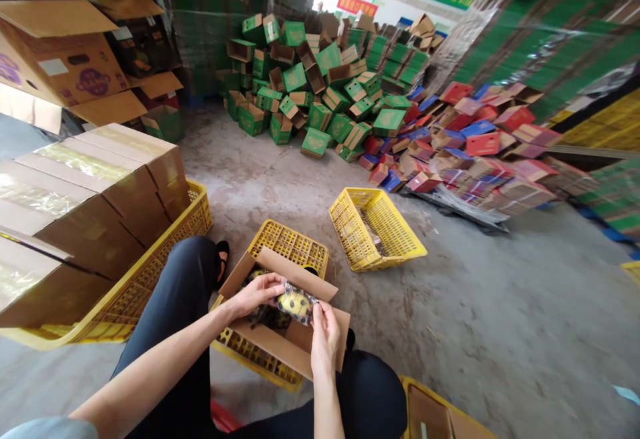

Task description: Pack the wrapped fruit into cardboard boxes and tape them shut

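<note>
Over the open cardboard box [300, 279], both my hands hold a yellow, dark-spotted item in a clear plastic wrapper [295, 303]. My left hand [259, 293] pinches the wrapper's left end. At its right end, the fingers of my right hand [324, 332] are closed on the plastic. The exact kind of item inside cannot be made out. Similar wrapped yellow and dark items [267, 315] lie in the box below, partly hidden by my left hand. The box has its flaps spread and sits between my knees on an upturned yellow plastic crate [290, 242].
On the left, closed cardboard cartons [100, 179] fill a long yellow crate [200, 209]. Another yellow crate [395, 239] stands on the concrete floor ahead. Farther back lie heaps of green boxes [317, 140] and red and blue boxes [483, 144]. A crate holding cardboard [430, 415] is near my right knee.
</note>
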{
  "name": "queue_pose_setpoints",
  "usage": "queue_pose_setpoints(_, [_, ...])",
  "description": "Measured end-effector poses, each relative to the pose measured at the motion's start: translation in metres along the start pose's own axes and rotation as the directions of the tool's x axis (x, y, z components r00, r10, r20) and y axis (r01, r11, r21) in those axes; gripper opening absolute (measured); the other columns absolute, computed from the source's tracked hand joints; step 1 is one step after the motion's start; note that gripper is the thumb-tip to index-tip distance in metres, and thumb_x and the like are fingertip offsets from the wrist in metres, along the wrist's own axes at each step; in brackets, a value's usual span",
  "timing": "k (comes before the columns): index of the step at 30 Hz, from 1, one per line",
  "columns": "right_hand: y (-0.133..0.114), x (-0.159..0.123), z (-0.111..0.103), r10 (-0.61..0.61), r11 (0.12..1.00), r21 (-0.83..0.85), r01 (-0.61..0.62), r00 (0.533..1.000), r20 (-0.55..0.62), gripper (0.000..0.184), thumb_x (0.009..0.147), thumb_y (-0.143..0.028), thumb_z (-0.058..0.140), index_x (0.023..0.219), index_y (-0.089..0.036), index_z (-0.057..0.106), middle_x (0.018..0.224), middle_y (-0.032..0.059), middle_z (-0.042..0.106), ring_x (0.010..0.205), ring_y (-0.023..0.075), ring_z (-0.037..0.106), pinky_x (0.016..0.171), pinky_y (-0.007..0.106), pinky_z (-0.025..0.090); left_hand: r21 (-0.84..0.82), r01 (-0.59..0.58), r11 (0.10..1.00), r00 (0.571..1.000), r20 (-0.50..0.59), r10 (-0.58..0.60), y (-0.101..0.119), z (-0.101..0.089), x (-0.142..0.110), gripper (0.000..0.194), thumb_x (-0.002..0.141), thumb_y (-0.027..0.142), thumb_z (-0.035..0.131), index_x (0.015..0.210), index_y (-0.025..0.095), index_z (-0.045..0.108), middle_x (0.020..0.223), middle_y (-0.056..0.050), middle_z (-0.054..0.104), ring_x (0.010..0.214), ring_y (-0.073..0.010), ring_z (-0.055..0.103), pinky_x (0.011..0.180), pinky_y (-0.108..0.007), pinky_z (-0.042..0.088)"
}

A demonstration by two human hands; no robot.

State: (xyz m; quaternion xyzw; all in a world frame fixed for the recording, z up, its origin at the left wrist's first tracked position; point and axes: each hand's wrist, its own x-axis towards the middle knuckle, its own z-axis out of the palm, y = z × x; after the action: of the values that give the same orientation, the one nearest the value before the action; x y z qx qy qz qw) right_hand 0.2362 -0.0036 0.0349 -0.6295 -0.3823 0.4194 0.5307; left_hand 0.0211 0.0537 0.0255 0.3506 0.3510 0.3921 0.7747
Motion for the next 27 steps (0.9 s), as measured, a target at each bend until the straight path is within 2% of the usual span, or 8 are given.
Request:
queue_pose_setpoints(2, [-0.003, -0.002, -0.002, -0.018, 1.0, -0.014, 0.018, 1.0, -0.012, 0.05, 0.082, -0.068, 0.072, 0.096, -0.02, 0.076, 0.099, 0.0104, 0.081, 0.098, 0.0297, 0.075, 0.086, 0.036, 0.06, 0.031, 0.002, 1.0, 0.996, 0.084, -0.005, 0.004, 0.0, -0.003, 0.058, 0.077, 0.054, 0.088, 0.12, 0.018, 0.073, 0.12, -0.011, 0.072, 0.105, -0.0237, 0.069, 0.087, -0.032, 0.056])
queue_pose_setpoints(4, [-0.006, -0.005, -0.003, -0.034, 0.999, -0.022, 0.034, 0.999, -0.006, 0.05, 0.082, -0.067, 0.073, 0.097, -0.02, 0.075, 0.099, 0.0108, 0.081, 0.099, 0.0297, 0.075, 0.088, 0.036, 0.06, 0.048, -0.004, 0.999, 0.991, 0.132, -0.002, 0.004, 0.0, -0.005, 0.057, 0.078, 0.05, 0.089, 0.122, 0.017, 0.073, 0.122, -0.012, 0.073, 0.106, -0.0247, 0.069, 0.09, -0.033, 0.055])
queue_pose_setpoints(6, [-0.009, -0.007, -0.002, -0.045, 0.999, -0.025, 0.045, 0.999, 0.01, 0.05, 0.083, -0.067, 0.073, 0.098, -0.019, 0.075, 0.099, 0.0112, 0.08, 0.099, 0.0298, 0.075, 0.088, 0.036, 0.06, 0.031, -0.016, 0.999, 0.995, 0.101, 0.013, 0.001, 0.0, -0.004, 0.053, 0.076, 0.048, 0.091, 0.115, 0.016, 0.074, 0.113, -0.01, 0.075, 0.099, -0.0228, 0.071, 0.088, -0.033, 0.056])
queue_pose_setpoints(9, [-0.01, -0.008, -0.002, -0.054, 0.998, -0.028, 0.055, 0.998, 0.028, 0.049, 0.084, -0.066, 0.072, 0.099, -0.019, 0.075, 0.099, 0.0114, 0.08, 0.098, 0.03, 0.076, 0.085, 0.035, 0.06, -0.032, -0.039, 0.999, 0.999, -0.008, 0.039, -0.006, -0.001, 0.0, 0.048, 0.072, 0.048, 0.093, 0.1, 0.015, 0.072, 0.096, -0.006, 0.074, 0.086, -0.0187, 0.07, 0.08, -0.031, 0.057])
queue_pose_setpoints(11, [-0.01, -0.008, -0.001, -0.064, 0.997, -0.038, 0.066, 0.997, 0.034, 0.048, 0.085, -0.065, 0.071, 0.099, -0.019, 0.075, 0.1, 0.0116, 0.08, 0.097, 0.0299, 0.076, 0.083, 0.035, 0.06, -0.067, -0.053, 0.996, 0.998, -0.041, 0.05, -0.01, -0.001, 0.002, 0.047, 0.07, 0.046, 0.095, 0.093, 0.015, 0.069, 0.091, -0.004, 0.072, 0.082, -0.0169, 0.069, 0.077, -0.029, 0.057])
queue_pose_setpoints(16, [-0.006, -0.007, -0.002, -0.101, 0.99, -0.093, 0.103, 0.994, 0.03, 0.049, 0.086, -0.065, 0.07, 0.099, -0.018, 0.078, 0.098, 0.0116, 0.08, 0.092, 0.0279, 0.075, 0.081, 0.033, 0.059, -0.11, -0.067, 0.992, 0.997, -0.04, 0.062, -0.011, -0.002, 0.004, 0.046, 0.07, 0.042, 0.096, 0.087, 0.015, 0.063, 0.09, -0.003, 0.07, 0.077, -0.0135, 0.067, 0.076, -0.028, 0.058])
queue_pose_setpoints(23, [-0.006, -0.007, -0.002, -0.101, 0.991, -0.083, 0.102, 0.995, 0.02, 0.052, 0.085, -0.067, 0.07, 0.1, -0.018, 0.079, 0.099, 0.0122, 0.08, 0.092, 0.0277, 0.075, 0.081, 0.033, 0.059, -0.13, -0.06, 0.99, 0.998, -0.029, 0.057, -0.009, -0.004, 0.002, 0.045, 0.071, 0.041, 0.096, 0.087, 0.016, 0.063, 0.094, -0.004, 0.072, 0.084, -0.0156, 0.069, 0.082, -0.031, 0.059])
queue_pose_setpoints(27, [-0.007, -0.006, -0.001, -0.071, 0.997, -0.033, 0.071, 0.997, 0.0, 0.052, 0.081, -0.067, 0.075, 0.097, -0.018, 0.079, 0.097, 0.0127, 0.081, 0.093, 0.029, 0.076, 0.081, 0.035, 0.06, -0.11, -0.054, 0.992, 0.997, -0.053, 0.048, -0.007, -0.002, 0.003, 0.048, 0.069, 0.043, 0.097, 0.087, 0.015, 0.063, 0.089, -0.003, 0.07, 0.077, -0.0138, 0.067, 0.073, -0.027, 0.058])
